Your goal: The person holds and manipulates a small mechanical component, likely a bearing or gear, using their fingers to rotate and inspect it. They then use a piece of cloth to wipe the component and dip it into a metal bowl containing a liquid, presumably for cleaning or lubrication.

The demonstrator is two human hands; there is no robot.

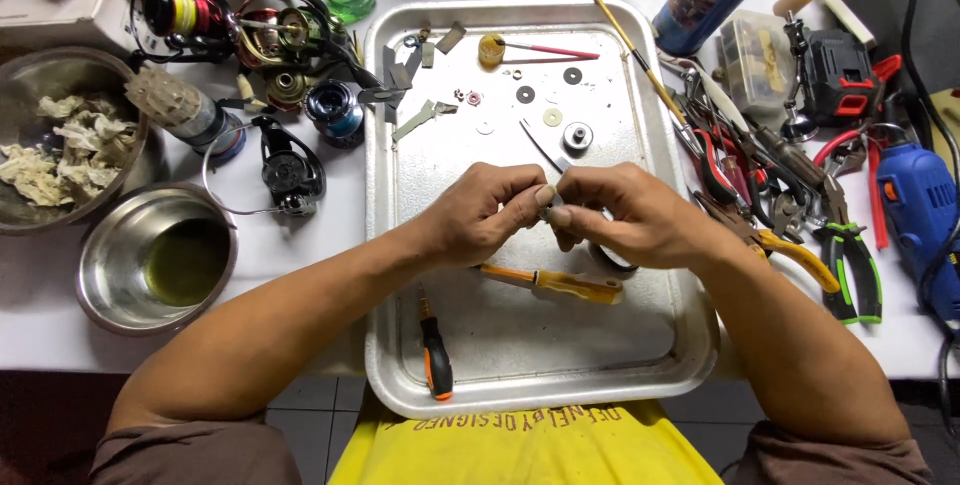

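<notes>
My left hand (480,213) and right hand (625,215) meeting mid-frame over the rectangular metal tray (690,345), fingertips of both pinching one small dark part (553,196), yellow-handled screwdriver (560,285) lying just below.

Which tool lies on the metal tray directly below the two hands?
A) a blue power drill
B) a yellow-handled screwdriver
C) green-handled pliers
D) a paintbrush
B: the yellow-handled screwdriver lies on the metal tray just under the left hand and the right hand, which meet over a small part.
</notes>
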